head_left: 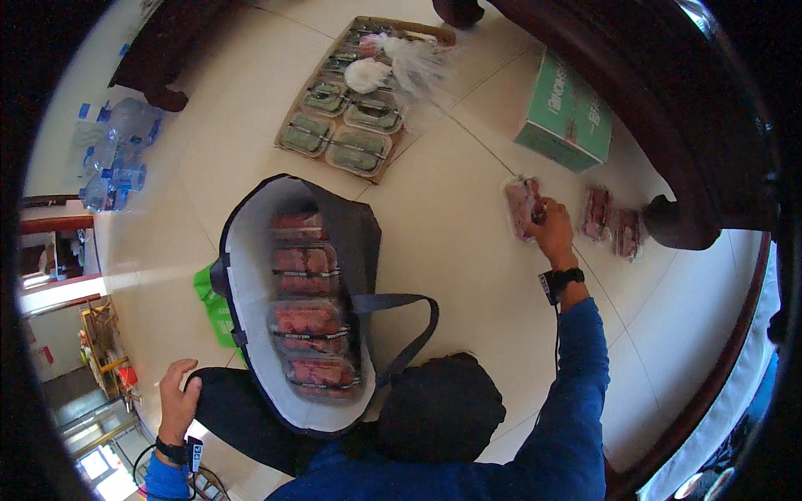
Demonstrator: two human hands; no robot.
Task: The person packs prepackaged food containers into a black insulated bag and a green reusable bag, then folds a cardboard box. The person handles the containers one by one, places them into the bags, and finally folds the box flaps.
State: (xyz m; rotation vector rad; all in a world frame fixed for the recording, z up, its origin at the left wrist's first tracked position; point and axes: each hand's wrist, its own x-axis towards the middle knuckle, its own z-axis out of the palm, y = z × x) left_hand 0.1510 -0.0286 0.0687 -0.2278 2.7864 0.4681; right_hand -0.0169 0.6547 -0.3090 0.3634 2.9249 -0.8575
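My right hand point(551, 234) reaches far right, its fingers closed on the near end of a clear plastic box of red meat point(521, 200) at floor level. Two similar meat boxes, one of them a dark red box point(596, 214), lie just right of it. Between my knees a dark shopping bag point(251, 334) with a pale lining gapes open. Inside it, several clear boxes of red meat point(306, 321) are lined up in a row. At the lower left, my left hand point(177, 402) is by my knee, empty, with thumb and fingers apart.
A shallow cardboard tray point(282, 134) of clear boxes with green contents and crumpled clear plastic point(413, 67) lies ahead. A green carton point(561, 125) stands at the far right, near dark carved furniture legs point(687, 221). Large blue-tinted bottles point(125, 154) stand far left.
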